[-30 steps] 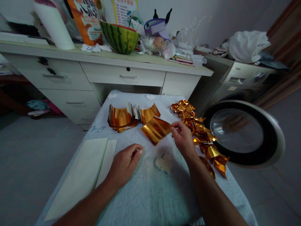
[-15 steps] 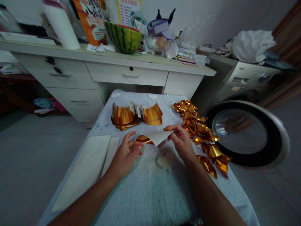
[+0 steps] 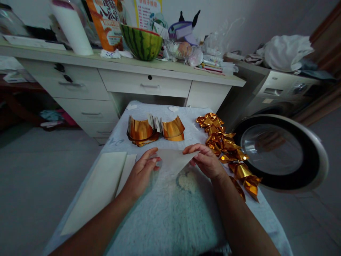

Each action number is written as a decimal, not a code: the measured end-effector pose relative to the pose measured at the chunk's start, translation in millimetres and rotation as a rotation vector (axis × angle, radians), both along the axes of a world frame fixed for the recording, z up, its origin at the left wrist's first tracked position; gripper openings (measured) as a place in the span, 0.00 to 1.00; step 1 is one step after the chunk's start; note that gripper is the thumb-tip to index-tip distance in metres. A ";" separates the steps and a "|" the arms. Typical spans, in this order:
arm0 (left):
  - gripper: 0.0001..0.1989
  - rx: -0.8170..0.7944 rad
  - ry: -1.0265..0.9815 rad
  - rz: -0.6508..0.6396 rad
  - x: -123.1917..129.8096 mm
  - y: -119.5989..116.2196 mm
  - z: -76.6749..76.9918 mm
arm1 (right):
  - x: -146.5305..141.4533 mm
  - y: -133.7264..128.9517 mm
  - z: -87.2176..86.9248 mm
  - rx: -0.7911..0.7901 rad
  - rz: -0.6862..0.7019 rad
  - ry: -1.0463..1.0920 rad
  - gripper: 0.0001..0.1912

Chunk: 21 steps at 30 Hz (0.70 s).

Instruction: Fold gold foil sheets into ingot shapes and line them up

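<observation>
A sheet of gold foil paper (image 3: 172,160) is stretched between my two hands, its pale side facing me. My left hand (image 3: 142,170) pinches its left edge between thumb and fingers. With thumb and fingers my right hand (image 3: 206,160) grips the opposite edge, near a pointed corner. Just beyond the sheet, curved stacks of gold paper (image 3: 141,129) stand on the cloth-covered table (image 3: 170,217). Folded gold paper pieces (image 3: 222,142) lie in a heap beyond my right hand and trail toward me. White paper sheets (image 3: 96,188) lie flat beside my left forearm.
Behind the table is a white desk (image 3: 149,83) with drawers; on it sit a cut watermelon (image 3: 142,42), an orange packet (image 3: 105,26) and plastic bags. At the right, a washing machine's round door (image 3: 279,153) hangs open close to the table edge.
The sheet has turned from a curled strip with gold showing to a flatter, pale-side view. My left hand now holds its left edge; my right hand has shifted slightly right.
</observation>
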<state>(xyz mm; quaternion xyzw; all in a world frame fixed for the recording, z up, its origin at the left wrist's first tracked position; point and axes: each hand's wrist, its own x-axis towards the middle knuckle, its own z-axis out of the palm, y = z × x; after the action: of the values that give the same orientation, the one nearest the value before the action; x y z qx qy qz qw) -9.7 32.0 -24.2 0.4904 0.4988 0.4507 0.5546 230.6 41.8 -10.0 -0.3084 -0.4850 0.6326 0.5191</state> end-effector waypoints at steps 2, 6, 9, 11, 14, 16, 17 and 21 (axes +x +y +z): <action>0.23 -0.007 -0.049 0.017 -1.1 0.1 1.6 | 1.6 0.2 -2.2 0.020 0.034 -0.076 0.11; 0.22 -0.048 -0.077 0.033 -2.3 2.6 1.2 | 2.1 0.3 -4.0 0.057 0.174 -0.205 0.13; 0.23 -0.064 -0.025 0.066 -2.0 5.1 -1.1 | 1.1 0.5 -2.5 0.064 0.297 -0.265 0.14; 0.26 -0.063 -0.028 0.074 -1.9 5.5 -1.8 | 0.8 0.3 -0.3 0.114 0.320 -0.354 0.12; 0.28 -0.067 -0.066 0.052 -1.9 3.8 0.1 | 1.0 -0.8 3.8 0.189 0.323 -0.470 0.10; 0.28 -0.086 -0.079 0.034 -1.9 2.2 3.1 | 0.7 -1.9 5.7 0.185 0.350 -0.482 0.10; 0.29 -0.100 -0.084 0.026 -1.8 1.6 4.5 | 0.3 -2.2 6.2 0.179 0.371 -0.474 0.11; 0.32 -0.142 -0.080 -0.008 -1.5 1.2 5.8 | -1.8 -1.5 4.4 0.240 0.408 -0.481 0.17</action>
<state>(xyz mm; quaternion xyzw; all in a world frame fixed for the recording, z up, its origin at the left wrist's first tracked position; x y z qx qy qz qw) -11.2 33.2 -18.4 0.4335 0.5047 0.4312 0.6095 228.8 40.3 -5.6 -0.2823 -0.7163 0.5708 0.2851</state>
